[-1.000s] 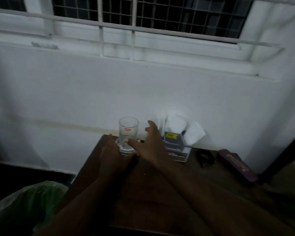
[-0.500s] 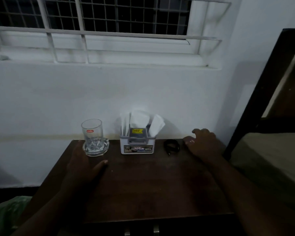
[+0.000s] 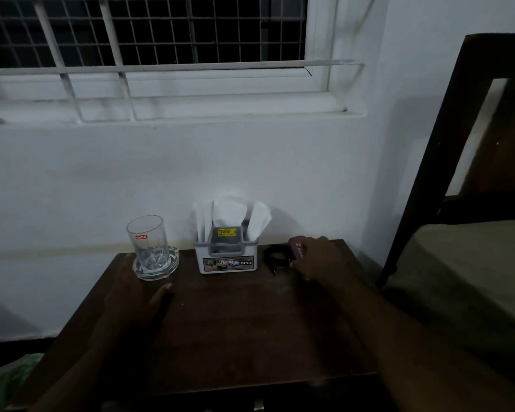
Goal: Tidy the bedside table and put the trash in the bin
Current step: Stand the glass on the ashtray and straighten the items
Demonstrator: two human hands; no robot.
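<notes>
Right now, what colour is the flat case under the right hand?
Purple, with small pale lettering; the case shows best in the head view, partly covered by the right hand.

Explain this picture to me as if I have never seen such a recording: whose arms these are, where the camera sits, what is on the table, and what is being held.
There is no machine here. A person wears a camera on the head, so the single view looks forward and down along their own two arms.

The dark brown wooden bedside table stands against a white wall under a barred window, with a bed at the right. At the back stand a clear drinking glass with a red label on a cut-glass dish, a white plastic holder of paper tissues and a coiled black cable.

The left hand rests flat and empty by the dish. The right hand closes on a flat purple case.
</notes>
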